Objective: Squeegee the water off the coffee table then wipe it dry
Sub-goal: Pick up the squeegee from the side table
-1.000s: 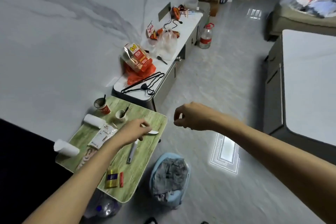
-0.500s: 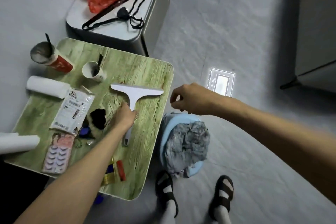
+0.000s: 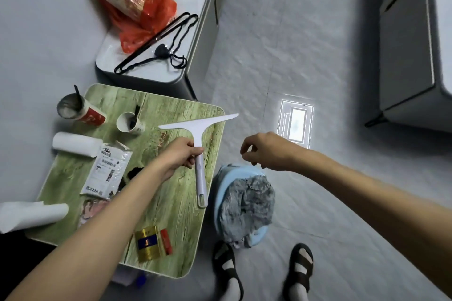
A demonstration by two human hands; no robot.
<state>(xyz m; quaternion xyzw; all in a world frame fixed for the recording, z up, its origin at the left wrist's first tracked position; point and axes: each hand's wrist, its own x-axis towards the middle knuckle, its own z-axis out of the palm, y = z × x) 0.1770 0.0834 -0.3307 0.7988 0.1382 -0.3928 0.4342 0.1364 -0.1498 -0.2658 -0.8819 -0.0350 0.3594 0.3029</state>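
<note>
On my feed the white squeegee (image 3: 197, 133) sits over the right edge of the green wood-grain tabletop (image 3: 171, 215), close to its far right corner. Its blade runs crosswise with the right tip poking out past the edge, and its handle points back toward the near edge. I cannot tell whether the blade touches the surface. The left hand (image 3: 179, 154) grasps the neck just below the blade, fingers wrapped round it. The right hand (image 3: 265, 151) hangs over the floor just off the tabletop's right edge, fingers loosely curled and holding nothing. Below it on the floor, just beside the right edge, stands a blue basin (image 3: 221, 193) with a crumpled grey cloth (image 3: 247, 203) in it. Back on the tabletop, a small white cup (image 3: 128, 123) with a dark utensil stands left of the blade, and a red paper cup (image 3: 78, 111) with its own utensil is at the far left corner. A paper roll (image 3: 74, 143) lies along the left edge, touching a white labelled packet (image 3: 107, 170). A gold box (image 3: 148, 243) and a small red box (image 3: 166, 241) lie side by side near the near edge. A second white roll (image 3: 31, 215) overhangs the near left corner. Beyond the far edge a white-topped cabinet (image 3: 151, 71) carries a black hanger (image 3: 151, 44) and a red bag (image 3: 144, 19). Two feet in black sandals (image 3: 227, 266) stand by the basin.
</note>
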